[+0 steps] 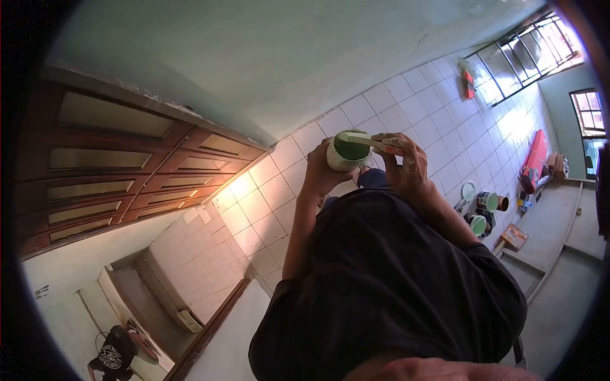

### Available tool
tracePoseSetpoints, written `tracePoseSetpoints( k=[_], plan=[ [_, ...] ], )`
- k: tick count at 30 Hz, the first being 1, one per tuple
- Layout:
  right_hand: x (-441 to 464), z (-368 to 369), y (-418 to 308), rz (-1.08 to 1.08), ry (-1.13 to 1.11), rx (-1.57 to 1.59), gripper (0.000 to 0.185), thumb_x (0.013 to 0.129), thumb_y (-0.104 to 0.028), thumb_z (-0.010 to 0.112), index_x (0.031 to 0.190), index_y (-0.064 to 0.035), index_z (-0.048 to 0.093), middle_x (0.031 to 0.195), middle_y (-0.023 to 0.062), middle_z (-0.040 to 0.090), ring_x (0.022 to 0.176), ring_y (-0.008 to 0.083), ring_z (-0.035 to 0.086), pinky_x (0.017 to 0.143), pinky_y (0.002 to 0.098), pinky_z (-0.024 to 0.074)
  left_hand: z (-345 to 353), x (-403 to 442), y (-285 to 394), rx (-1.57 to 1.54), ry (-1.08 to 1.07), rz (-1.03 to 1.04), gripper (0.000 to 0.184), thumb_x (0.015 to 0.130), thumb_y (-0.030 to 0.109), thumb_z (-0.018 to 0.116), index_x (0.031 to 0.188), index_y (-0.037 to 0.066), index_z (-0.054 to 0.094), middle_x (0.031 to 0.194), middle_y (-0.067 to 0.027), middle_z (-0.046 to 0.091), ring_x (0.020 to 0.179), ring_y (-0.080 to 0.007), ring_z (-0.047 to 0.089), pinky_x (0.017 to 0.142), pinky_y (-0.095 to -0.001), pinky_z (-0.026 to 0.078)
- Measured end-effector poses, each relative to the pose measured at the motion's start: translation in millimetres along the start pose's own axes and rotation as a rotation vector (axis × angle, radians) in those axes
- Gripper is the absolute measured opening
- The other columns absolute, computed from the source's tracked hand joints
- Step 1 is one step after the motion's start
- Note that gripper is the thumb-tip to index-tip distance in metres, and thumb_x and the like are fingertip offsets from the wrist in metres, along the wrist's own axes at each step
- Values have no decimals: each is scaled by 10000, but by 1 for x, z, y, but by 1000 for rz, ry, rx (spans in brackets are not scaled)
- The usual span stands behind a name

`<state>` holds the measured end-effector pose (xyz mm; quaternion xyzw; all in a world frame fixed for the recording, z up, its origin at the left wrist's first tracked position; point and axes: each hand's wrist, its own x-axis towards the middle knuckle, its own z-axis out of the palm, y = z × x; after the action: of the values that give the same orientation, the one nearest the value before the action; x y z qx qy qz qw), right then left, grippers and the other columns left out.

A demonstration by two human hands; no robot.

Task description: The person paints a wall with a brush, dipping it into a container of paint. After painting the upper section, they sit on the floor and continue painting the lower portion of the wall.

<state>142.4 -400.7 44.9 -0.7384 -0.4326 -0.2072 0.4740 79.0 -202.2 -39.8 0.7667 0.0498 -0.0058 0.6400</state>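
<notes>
My left hand (319, 171) is wrapped round the side of a pale, paint-spattered container (343, 163) with green paint inside. In my right hand (406, 166) is a paintbrush (368, 140), gripped by its handle between thumb and fingers. The brush lies across the top of the container, its green-coated bristles over the left part of the opening. Both hands are in front of my chest, above the tiled floor (432, 120).
Wooden panelled doors (121, 162) are at the left, beside a pale green wall (222, 57). Paint buckets (487, 201) stand on the floor at the right, near a red long object (535, 159). A metal rack (521, 60) leans at the upper right. Another person (114, 352) is at the lower left.
</notes>
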Motion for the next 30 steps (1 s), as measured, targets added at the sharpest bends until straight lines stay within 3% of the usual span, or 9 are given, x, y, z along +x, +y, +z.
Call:
tracePoseSetpoints(
  k=[5,8,11,13,16,20,26,28,30],
  plan=[
    [12,-26,48,-15,8,22,309,893,99,689,1112,-10,499,1015,201,715,877,354,737,729,413,620,22,46,2,29,73,20,741,593,183,960,1246,59,632,1152,-109,735,1064,-263,720,959,-403,573],
    [15,-39,81,91,113,63,296,920,122,647,1122,-3,471,1027,212,706,892,318,745,745,386,623,34,73,9,64,91,5,762,603,181,967,1269,62,617,1161,-107,733,1067,-251,718,960,-398,574],
    [23,-54,115,542,297,402,238,989,106,555,1168,22,423,1058,192,677,908,254,731,773,358,628,47,97,18,66,130,-5,773,622,171,968,1292,64,598,1168,-102,731,1075,-240,713,963,-389,569],
    [30,-62,144,745,350,607,245,1007,43,581,1195,20,425,1052,181,668,897,269,732,780,367,637,54,110,20,80,139,-41,775,630,165,966,1300,62,590,1166,-103,730,1077,-235,711,962,-383,567],
    [29,-69,182,984,332,848,321,1006,-31,626,1256,17,431,1054,185,672,895,293,737,799,377,626,63,124,13,93,134,-107,832,638,198,975,1338,53,551,1213,-110,714,1122,-240,696,987,-389,557],
    [14,-68,219,1112,300,1071,347,996,-68,660,1254,29,449,1048,192,682,923,308,744,834,394,630,74,134,-5,-50,201,-163,880,639,237,983,1366,52,524,1266,-106,692,1164,-235,677,1017,-405,547],
    [5,-80,252,1244,-143,1072,412,963,-95,709,1287,122,573,1101,246,709,962,301,748,884,375,623,80,134,-15,27,311,-217,859,642,198,973,1367,57,535,1250,-100,695,1142,-216,679,993,-379,549],
    [13,-85,257,1174,-452,926,426,946,-89,721,1299,125,616,1113,233,722,915,256,748,860,351,622,81,131,-23,56,360,-187,827,635,185,964,1343,51,557,1230,-109,701,1120,-226,693,981,-380,555],
    [24,-85,261,1131,-603,865,419,945,-85,720,1297,121,624,1113,217,729,891,236,744,843,346,621,82,129,-33,82,406,-153,796,628,173,954,1319,44,580,1211,-118,707,1098,-236,706,969,-382,562]
  ],
)
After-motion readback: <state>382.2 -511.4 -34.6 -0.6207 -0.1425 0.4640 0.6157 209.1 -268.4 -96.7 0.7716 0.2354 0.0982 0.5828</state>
